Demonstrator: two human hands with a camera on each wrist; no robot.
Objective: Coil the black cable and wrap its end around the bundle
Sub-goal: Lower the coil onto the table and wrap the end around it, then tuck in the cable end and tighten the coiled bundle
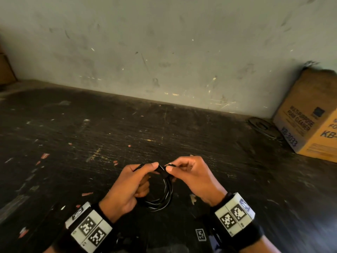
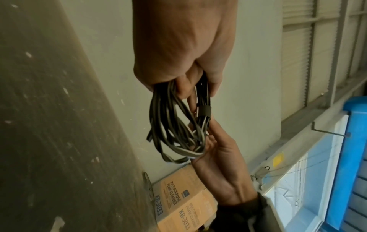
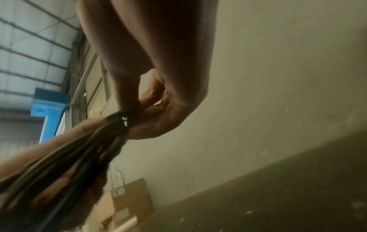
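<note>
The black cable [image 1: 165, 195] hangs as a coiled bundle of several loops above the dark table, between both hands. My left hand [image 1: 135, 181] grips the top of the coil [image 2: 176, 125], fingers curled round the strands. My right hand [image 1: 184, 170] pinches the wrapped end [image 1: 164, 170] at the top of the bundle between thumb and fingers. In the left wrist view a dark band [image 2: 204, 110] circles the strands near my fingers. The right wrist view shows the same wrap [image 3: 119, 121] pinched by my right fingertips [image 3: 137, 106]. The cable's tip is hidden.
A scratched dark table [image 1: 109, 134] runs to a grey wall [image 1: 164, 52]. A cardboard box [image 1: 310, 114] labelled foam cleaner stands at the back right, with a dark flat ring [image 1: 262, 127] beside it. Another brown box [image 1: 5, 70] sits at the far left.
</note>
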